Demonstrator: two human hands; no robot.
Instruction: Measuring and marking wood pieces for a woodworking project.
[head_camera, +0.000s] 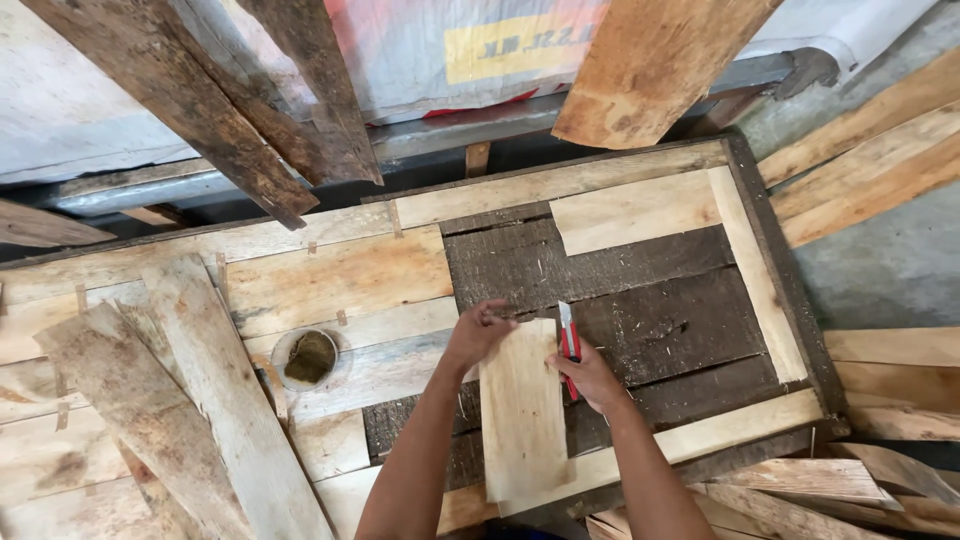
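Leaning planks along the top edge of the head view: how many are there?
3. A dark weathered plank at upper left, a second dark one beside it, and a lighter orange-brown plank at upper right. More may stand outside the frame.

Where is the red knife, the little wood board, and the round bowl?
red utility knife (567, 340), head view, on the blade end.
small wood board (522, 410), head view, middle of its face.
round bowl (285, 350), head view, left rim.
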